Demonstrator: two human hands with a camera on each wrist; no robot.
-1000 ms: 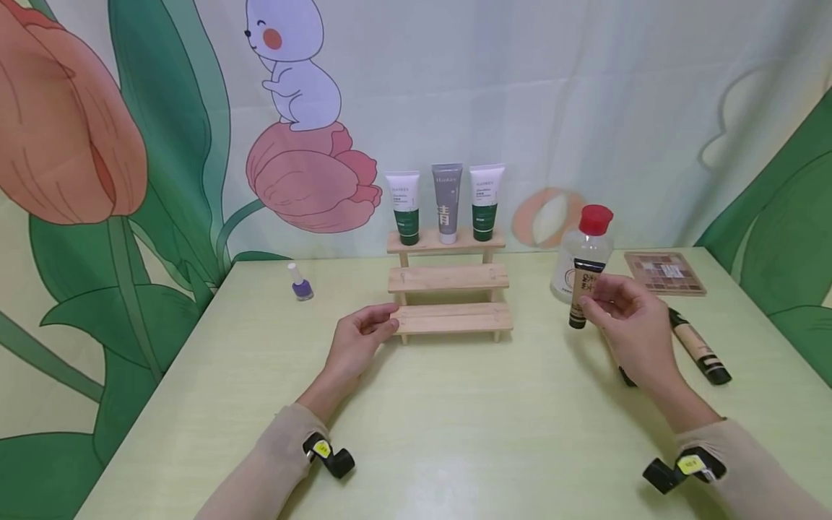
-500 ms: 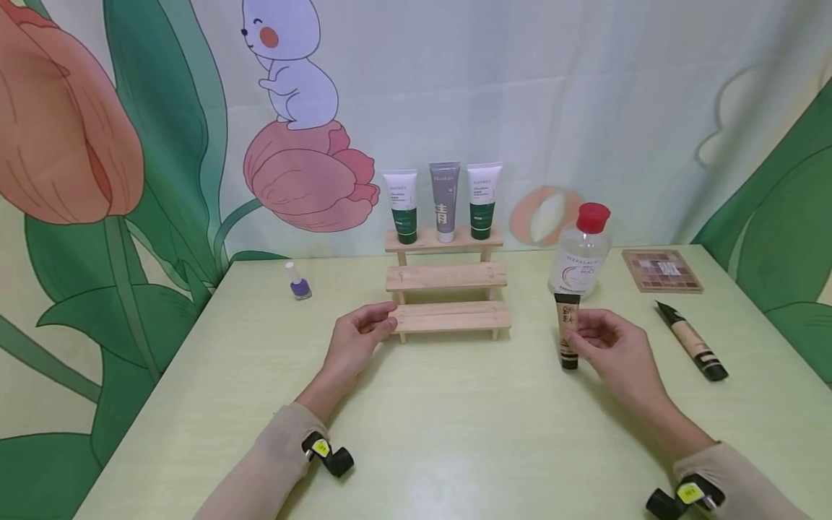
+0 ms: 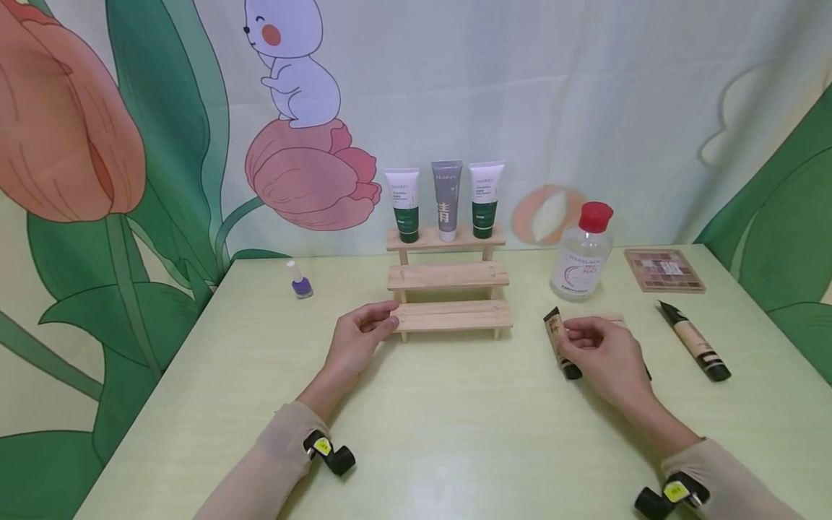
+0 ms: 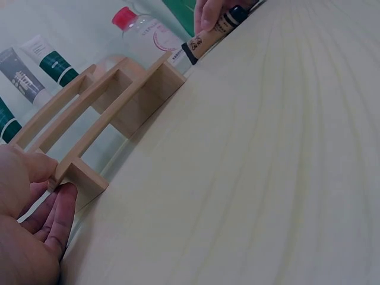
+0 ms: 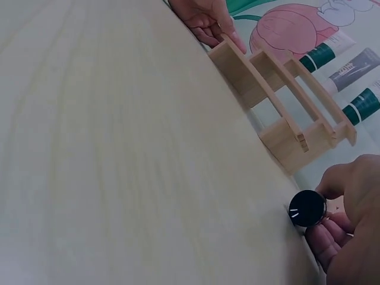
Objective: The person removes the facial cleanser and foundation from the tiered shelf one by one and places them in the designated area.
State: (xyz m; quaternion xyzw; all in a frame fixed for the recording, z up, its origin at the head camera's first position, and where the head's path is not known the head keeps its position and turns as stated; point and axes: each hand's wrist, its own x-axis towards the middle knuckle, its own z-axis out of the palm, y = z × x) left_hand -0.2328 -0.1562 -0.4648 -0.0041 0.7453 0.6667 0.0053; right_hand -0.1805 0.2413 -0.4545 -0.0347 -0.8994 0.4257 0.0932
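Three squeeze tubes (image 3: 447, 198) top the wooden rack (image 3: 448, 318); beige tubes (image 3: 697, 344) seem left to do. At the rack's four o'clock, the right hand (image 3: 604, 355) pinches one, maybe touching the table (image 3: 422, 440); at eight, the left hand (image 3: 354, 339) grips the rack.

My head view looks forward and down over the bench (image 3: 455, 433) from well back, taking in both sleeved forearms (image 3: 269, 458), with the three-tier wooden stand (image 3: 448, 276) mid-frame. My left wrist view sits low and tilted, right by the left fingers (image 4: 62, 219) at lower left, facing across to the right fingers (image 4: 210, 15) at top centre. My right wrist view, equally low, leans the opposite way, facing the left fingers. All three share the stand and its three squeeze tubes (image 3: 446, 202).
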